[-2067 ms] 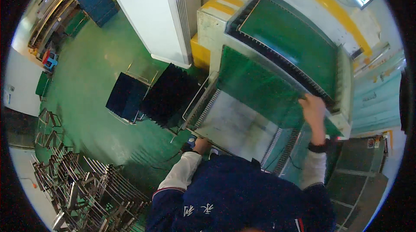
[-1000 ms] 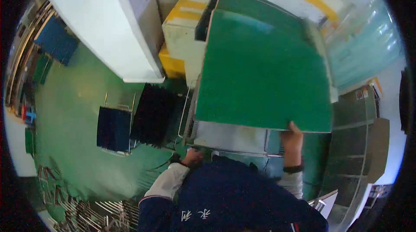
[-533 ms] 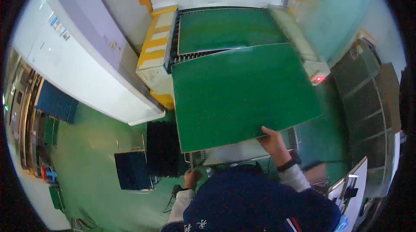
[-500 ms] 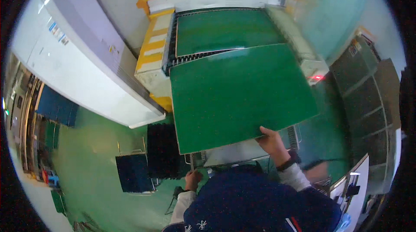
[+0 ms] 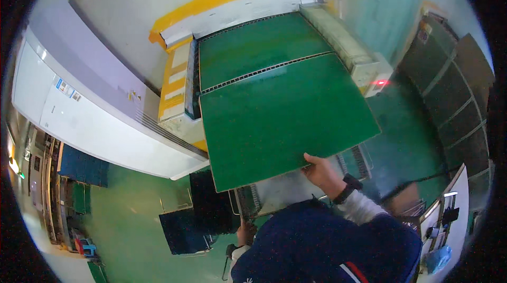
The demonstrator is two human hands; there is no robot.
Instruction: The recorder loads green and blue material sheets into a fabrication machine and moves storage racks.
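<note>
My right hand [image 5: 324, 175] grips the near edge of a large green flat board [image 5: 288, 119], its thumb on top and the other fingers beneath. The board's far end lies at the mouth of a conveyor machine with yellow-taped sides. A second green board [image 5: 264, 45] rests on the machine's rollers beyond it, with a narrow strip of rollers [image 5: 264, 73] showing between the two. My left hand [image 5: 245, 231] is low beside the near end of a metal frame, below the board's left corner. Its fingers look curled, and what they hold, if anything, is hidden.
A tall white cabinet [image 5: 95, 119] stands left of the machine. Dark panels on racks [image 5: 182, 230] are on the floor at lower left. Grey panels [image 5: 449, 87] lean on the right. A red light [image 5: 381, 82] shines on the machine's right corner.
The near board has turned slightly, so its far edge now runs nearly parallel to the other board. My right hand keeps its grip. The view has shifted, with a screen now at the top.
</note>
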